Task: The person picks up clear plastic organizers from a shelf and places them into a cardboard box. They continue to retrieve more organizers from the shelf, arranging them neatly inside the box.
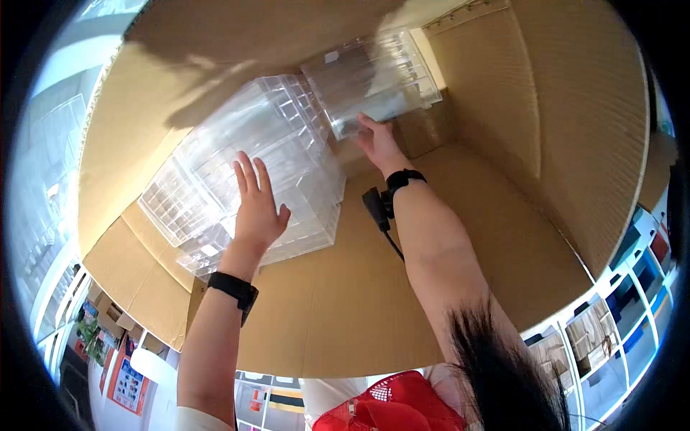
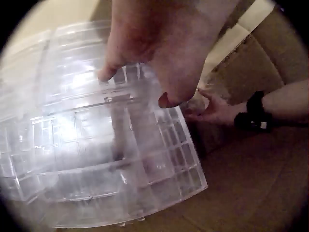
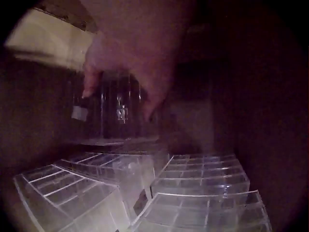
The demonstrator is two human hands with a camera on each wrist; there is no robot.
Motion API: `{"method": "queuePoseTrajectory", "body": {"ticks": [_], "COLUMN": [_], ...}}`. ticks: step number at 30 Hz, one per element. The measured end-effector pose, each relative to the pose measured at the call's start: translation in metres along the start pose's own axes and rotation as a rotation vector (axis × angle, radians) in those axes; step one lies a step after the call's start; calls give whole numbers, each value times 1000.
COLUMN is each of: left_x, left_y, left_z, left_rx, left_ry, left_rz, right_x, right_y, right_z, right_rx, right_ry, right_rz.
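Inside a large cardboard box, clear plastic compartment boxes (image 1: 287, 179) stand grouped at the left, with gridded dividers showing through their walls. My left hand (image 1: 259, 215) lies over them, fingers extended and thumb spread. In the left wrist view that hand (image 2: 154, 53) has its fingertips at the upper faces of the boxes. Farther in, my right hand (image 1: 377, 144) grips the near edge of another clear compartment box (image 1: 374, 79), which is tilted against the far corner. The right wrist view shows this box's small clasp (image 3: 121, 114) between the thumb and fingers of the right hand (image 3: 130, 72).
Tall walls of the cardboard box (image 1: 575, 108) surround both hands. Its floor (image 1: 460, 194) extends below the right forearm. A black wrist camera (image 1: 377, 208) with a cable hangs beside that wrist. White shelving (image 1: 625, 309) stands outside at the right.
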State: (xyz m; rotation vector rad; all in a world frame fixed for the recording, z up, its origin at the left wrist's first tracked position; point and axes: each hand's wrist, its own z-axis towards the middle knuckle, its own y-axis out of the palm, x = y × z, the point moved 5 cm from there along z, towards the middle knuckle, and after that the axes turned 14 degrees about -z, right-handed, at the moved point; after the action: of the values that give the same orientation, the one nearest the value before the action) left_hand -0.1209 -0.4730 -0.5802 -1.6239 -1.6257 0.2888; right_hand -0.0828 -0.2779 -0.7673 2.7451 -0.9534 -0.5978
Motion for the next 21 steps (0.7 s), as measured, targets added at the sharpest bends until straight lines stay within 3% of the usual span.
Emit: {"method": "queuePoseTrajectory", "body": {"ticks": [2, 5, 8, 9, 12, 14, 17, 19, 21], "left_x": [-1, -5, -4, -3, -5, -8, -9, -12, -15], "left_y": [2, 2, -4, -3, -3, -7, -10, -11, -3], "left_z": [0, 0, 0, 0, -1, -2, -2, -2, -2], "left_rx": [8, -49, -103, -120, -116, -107, -137, -145, -122], "left_ry": [23, 38, -4, -25, -35, 26, 46, 42, 43], "left_rz": [27, 52, -21, -67, -68, -13, -19, -40, -59], "right_x": [17, 27, 47, 44, 25, 7, -51, -77, -87], "right_y": [8, 10, -11, -16, -25, -41, -55, -59, -64], "right_z": [18, 28, 74, 76, 66, 55, 23, 17, 39], "right_rx": [-39, 114, 62, 96, 126, 476, 933, 976, 763], "right_ry": [-7, -1, 68, 32, -82, -75, -394, -502, -377], "right_rz": [-18, 34, -111, -286, -416, -474, -721, -1005, -1360]}}
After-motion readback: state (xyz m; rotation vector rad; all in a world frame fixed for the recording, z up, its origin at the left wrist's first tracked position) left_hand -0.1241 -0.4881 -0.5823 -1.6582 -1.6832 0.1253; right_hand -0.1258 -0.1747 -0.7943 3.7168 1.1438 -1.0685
